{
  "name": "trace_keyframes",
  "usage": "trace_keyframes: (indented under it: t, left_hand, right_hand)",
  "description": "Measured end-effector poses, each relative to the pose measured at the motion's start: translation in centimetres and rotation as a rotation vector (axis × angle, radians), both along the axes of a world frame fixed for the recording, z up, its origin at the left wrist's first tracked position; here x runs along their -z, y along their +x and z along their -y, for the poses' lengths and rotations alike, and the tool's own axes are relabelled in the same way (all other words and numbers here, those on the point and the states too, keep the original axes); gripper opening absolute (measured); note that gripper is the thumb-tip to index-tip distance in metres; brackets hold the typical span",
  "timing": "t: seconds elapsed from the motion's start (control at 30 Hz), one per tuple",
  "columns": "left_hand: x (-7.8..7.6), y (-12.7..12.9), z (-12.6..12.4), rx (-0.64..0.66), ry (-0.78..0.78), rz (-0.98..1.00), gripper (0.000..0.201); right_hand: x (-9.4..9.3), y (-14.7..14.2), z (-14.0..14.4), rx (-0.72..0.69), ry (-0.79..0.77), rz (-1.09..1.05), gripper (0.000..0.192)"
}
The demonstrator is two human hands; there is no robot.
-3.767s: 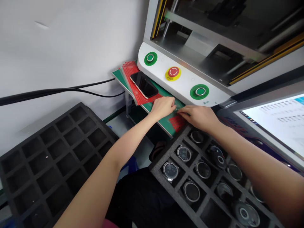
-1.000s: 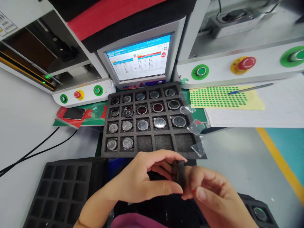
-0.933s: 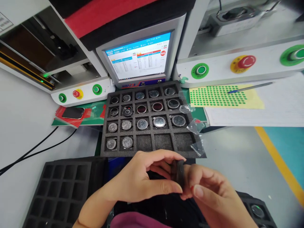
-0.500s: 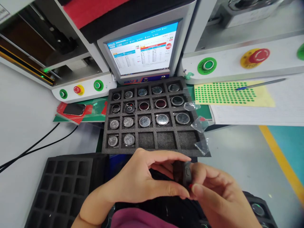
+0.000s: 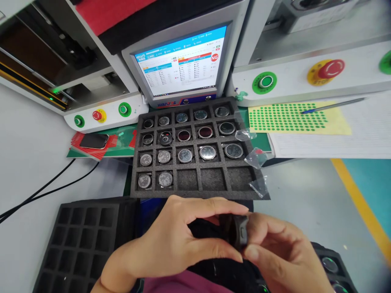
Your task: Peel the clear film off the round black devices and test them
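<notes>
Between both hands, in front of my body, is a dark round watch case (image 5: 241, 232) standing on its edge, a side button showing. My left hand (image 5: 174, 240) grips it from the left, index finger along the top and thumb below. Fingers and thumb of my right hand (image 5: 275, 248) pinch its right side and hide part of it. Just beyond the hands lies a black foam tray (image 5: 200, 195) with round watch cases in most of its pockets. One watch case (image 5: 165, 138) there lies back side up.
A screen (image 5: 183, 65) showing a red NG stands behind the tray. Machine panels with a green button (image 5: 265, 82) and a red stop button (image 5: 331, 69) flank it. Clear film scraps (image 5: 255, 158) lie on the tray's right edge. Stacked foam trays (image 5: 82, 240) stand lower left.
The watch case has turned slightly and dropped a little in my hands. A small red bit by my right thumb no longer shows. The view has shifted slightly.
</notes>
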State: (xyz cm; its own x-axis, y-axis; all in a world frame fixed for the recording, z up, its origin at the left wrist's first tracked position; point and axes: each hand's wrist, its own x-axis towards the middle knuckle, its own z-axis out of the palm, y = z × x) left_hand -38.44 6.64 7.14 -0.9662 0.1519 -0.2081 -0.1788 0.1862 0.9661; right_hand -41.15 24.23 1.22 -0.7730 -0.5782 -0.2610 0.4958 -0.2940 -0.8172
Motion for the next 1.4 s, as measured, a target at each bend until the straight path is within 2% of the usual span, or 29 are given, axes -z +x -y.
trace_keyframes:
  t: [0.1,0.2,0.27,0.33,0.43,0.57,0.7,0.83,0.87,0.93,1.1,1.23,1.4]
  left_hand:
    - [-0.2,0.2,0.1,0.01,0.01,-0.02,0.047]
    - [-0.2,0.2,0.2,0.038,0.07,0.06,0.049]
    - [0.1,0.1,0.2,0.091,0.177,0.177,0.052]
    - [0.5,-0.1,0.1,0.17,0.322,0.3,0.049]
    - [1.0,-0.6,-0.2,0.242,0.473,0.4,0.038]
    - [1.4,-0.9,-0.6,0.218,0.559,0.418,0.039]
    - [2.0,-1.2,-0.8,0.154,0.594,0.425,0.042]
    - [2.2,-1.3,-1.0,0.113,0.662,0.388,0.038]
    - [2.1,-1.1,-1.1,0.122,0.634,0.357,0.035]
    - [1.6,-0.7,-1.2,0.127,0.478,0.28,0.025]
    - [0.7,0.7,-1.9,0.086,-0.082,0.014,0.016]
    - [1.2,0.9,-2.9,0.017,-0.28,-0.272,0.023]
    - [1.9,0.9,-3.6,-0.004,-0.538,-0.576,0.027]
  right_hand:
    - [0.6,-0.4,0.0,-0.057,-0.063,-0.019,0.033]
    - [0.5,-0.5,0.4,0.105,-0.06,-0.077,0.037]
    - [-0.1,-0.3,0.8,0.202,-0.034,-0.165,0.038]
    - [-0.8,0.0,1.0,0.15,-0.085,-0.21,0.033]
    - [-1.8,0.5,1.3,0.057,-0.211,-0.111,0.021]
    - [-1.8,0.6,1.7,0.124,-0.176,-0.047,0.022]
    - [-0.9,0.2,2.1,0.101,-0.245,-0.102,0.022]
    - [-0.3,0.0,2.7,0.152,-0.295,-0.088,0.019]
    - [-0.2,0.0,2.8,0.175,-0.309,-0.077,0.017]
    - [0.1,0.1,2.9,0.221,-0.314,-0.077,0.013]
    - [0.6,0.8,2.7,0.284,-0.177,-0.208,0.005]
    - [0.2,1.6,2.9,0.386,-0.095,-0.221,0.007]
    - [-0.8,1.7,4.2,0.578,-0.132,-0.269,0.003]
